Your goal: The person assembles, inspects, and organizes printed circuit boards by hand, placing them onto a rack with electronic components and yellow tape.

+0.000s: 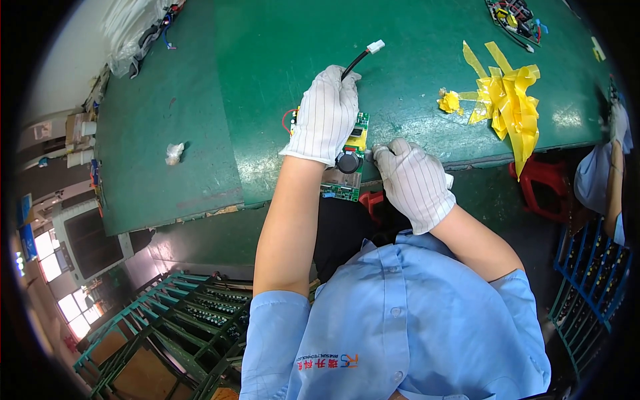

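My left hand (pixel 325 115), in a white striped glove, lies over a green circuit board (pixel 347 190) and grips it, hiding much of its upper part. The board's near end sticks out past the table edge, and a round black part (pixel 348 162) shows on it. Beyond my fingers a black cable (pixel 355 65) with a white connector (pixel 376 47) points away. Beside the board's right edge, my gloved right hand (pixel 415 180) is closed with thumb and fingers together. What it holds is hidden; a bit of white shows past its outer side.
Crumpled yellow tape (pixel 513 100) lies to the right on the green table (pixel 413 40), partly over its edge. Another board with wires (pixel 515 20) is at the far right. A small clear plastic scrap (pixel 175 154) lies left. A red stool (pixel 543 187) and another person's arm (pixel 615 180) are at right.
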Demonstrator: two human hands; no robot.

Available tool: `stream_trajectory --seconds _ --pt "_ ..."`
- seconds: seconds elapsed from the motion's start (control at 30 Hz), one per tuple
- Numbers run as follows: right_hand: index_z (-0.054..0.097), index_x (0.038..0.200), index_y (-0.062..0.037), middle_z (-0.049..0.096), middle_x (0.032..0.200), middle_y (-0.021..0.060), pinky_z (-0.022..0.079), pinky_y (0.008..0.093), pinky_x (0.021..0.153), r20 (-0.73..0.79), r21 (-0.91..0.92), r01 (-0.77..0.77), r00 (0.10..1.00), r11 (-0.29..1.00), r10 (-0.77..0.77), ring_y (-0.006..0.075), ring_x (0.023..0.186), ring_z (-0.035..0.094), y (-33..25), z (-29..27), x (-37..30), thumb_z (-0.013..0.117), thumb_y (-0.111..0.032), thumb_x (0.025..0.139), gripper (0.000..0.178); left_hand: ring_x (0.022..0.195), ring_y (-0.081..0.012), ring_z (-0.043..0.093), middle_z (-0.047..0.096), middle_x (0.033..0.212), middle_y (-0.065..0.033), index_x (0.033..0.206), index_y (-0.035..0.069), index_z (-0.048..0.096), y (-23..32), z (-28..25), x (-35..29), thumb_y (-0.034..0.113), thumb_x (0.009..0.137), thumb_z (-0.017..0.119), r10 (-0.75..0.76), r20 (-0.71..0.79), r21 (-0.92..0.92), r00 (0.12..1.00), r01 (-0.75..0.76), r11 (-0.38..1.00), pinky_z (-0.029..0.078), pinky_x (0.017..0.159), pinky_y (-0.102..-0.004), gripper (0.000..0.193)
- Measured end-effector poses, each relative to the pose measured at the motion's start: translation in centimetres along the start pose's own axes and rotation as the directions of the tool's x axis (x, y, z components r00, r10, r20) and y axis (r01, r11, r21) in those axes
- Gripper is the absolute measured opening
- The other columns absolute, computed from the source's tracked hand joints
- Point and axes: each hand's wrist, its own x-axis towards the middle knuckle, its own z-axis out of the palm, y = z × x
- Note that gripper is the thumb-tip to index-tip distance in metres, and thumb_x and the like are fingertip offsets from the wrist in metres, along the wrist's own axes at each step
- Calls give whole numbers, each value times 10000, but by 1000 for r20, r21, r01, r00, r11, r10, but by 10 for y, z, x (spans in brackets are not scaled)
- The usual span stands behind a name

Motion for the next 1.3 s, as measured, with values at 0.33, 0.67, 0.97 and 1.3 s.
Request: stream_trajectory --seconds 0.33,0.67,0.97,1.3 --pt "549 1278 -105 541 897 81 540 374 547 32 -116 48 999 992 -44 234 785 629 6 3 10 597 -113 790 491 762 -373 630 635 794 -167 945 44 619 -5 1 -1 126 950 546 0 -103 -82 995 -8 997 506 663 -459 110" --pt "548 1338 -118 561 932 144 557 403 605 339 -226 218 931 949 -133 271 784 645 0 -25 26 549 -115 845 493 766 -166 687 682 952 -120 1075 -32 596 9 -16 1 210 1030 465 -271 -28 -354 962 244 903 572 662 -278 279" --pt "553 1298 -75 575 942 184 553 424 641 355 -70 142 929 987 -108 317 802 666 -14 -38 40 507 -111 889 413 747 -167 683 679 928 -117 1071 -31 586 -5 -11 4 248 1033 470 -206 -83 -322 975 169 931 571 650 -282 304" --pt "606 1191 -75 606 921 198 539 469 668 432 -47 245 879 968 -201 346 805 664 -25 -69 67 493 -156 921 304 738 -198 692 683 906 -143 1021 -41 599 0 -15 6 214 1014 480 -252 -191 -460 949 140 877 566 645 -302 281"
